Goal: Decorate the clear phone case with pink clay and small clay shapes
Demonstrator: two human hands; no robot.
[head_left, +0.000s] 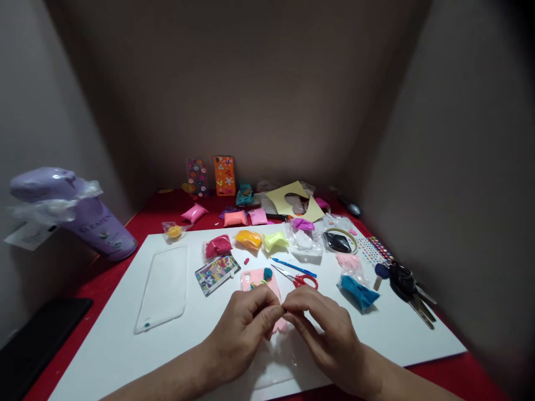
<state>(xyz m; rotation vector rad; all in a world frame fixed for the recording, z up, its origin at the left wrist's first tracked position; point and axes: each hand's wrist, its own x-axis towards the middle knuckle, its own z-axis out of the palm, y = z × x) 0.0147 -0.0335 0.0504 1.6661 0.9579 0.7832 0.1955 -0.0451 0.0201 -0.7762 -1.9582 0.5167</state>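
Note:
My left hand [244, 328] and my right hand [324, 328] meet fingertip to fingertip low in the middle of the view, above a white board [125, 345]. Both are closed in a pinch on something tiny I cannot make out. Just beyond and partly under them lies a pink phone case [259, 278] with small teal and coloured clay bits on it. Red-handled scissors [298, 278] and a blue tool [292, 267] lie right behind my right hand. A clear phone case [163, 289] lies to the left.
Bagged clay in red [218, 246], orange [248, 239], yellow-green [275, 240], blue [359, 292] and other colours is spread across the board. A sticker card [216, 273] lies beside the pink case, keys [407, 287] at the right, a purple bottle [87, 220] at the left. Walls close in.

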